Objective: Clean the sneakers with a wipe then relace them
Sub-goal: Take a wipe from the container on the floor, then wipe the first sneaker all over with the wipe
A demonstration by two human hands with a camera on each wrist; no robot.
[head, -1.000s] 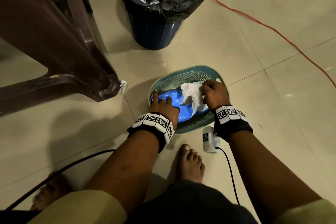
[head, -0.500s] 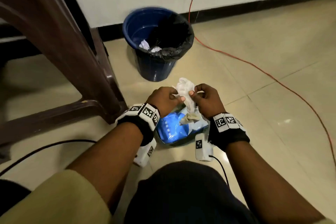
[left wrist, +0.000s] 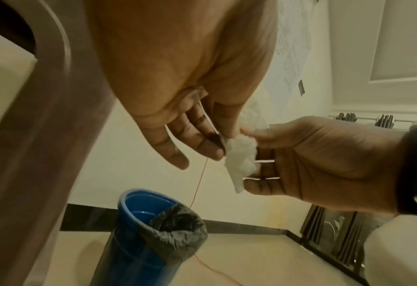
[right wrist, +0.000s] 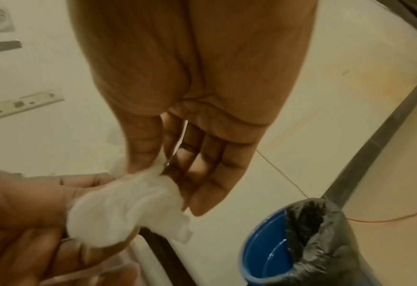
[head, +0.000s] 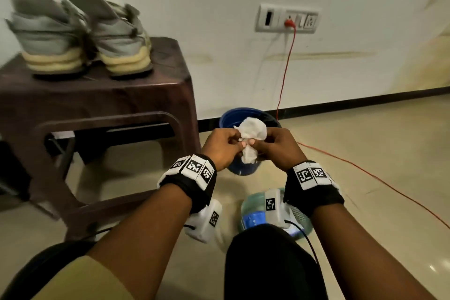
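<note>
A crumpled white wipe [head: 250, 140] is held up in front of me, pinched between thumb and fingers of both hands. My left hand [head: 225, 145] pinches its left edge and my right hand [head: 275, 146] its right edge. In the left wrist view the wipe [left wrist: 240, 158] hangs between the two sets of fingertips; in the right wrist view the wipe [right wrist: 126, 209] bunches between them too. Two grey sneakers [head: 80, 34] with yellowed soles stand heels toward me on a brown plastic stool [head: 97, 95] at the left, well apart from both hands.
A blue bin [head: 243, 168] with a black liner stands on the floor just behind my hands. A green basket [head: 250, 200] holding a blue wipes pack [head: 254, 218] sits by my right knee. A red cord [head: 285, 73] runs from the wall socket [head: 287, 18] across the tiled floor.
My hands lifted the wipe out of the pack in the basket and raised it. My head tilted up, bringing the stool top and sneakers into view.
</note>
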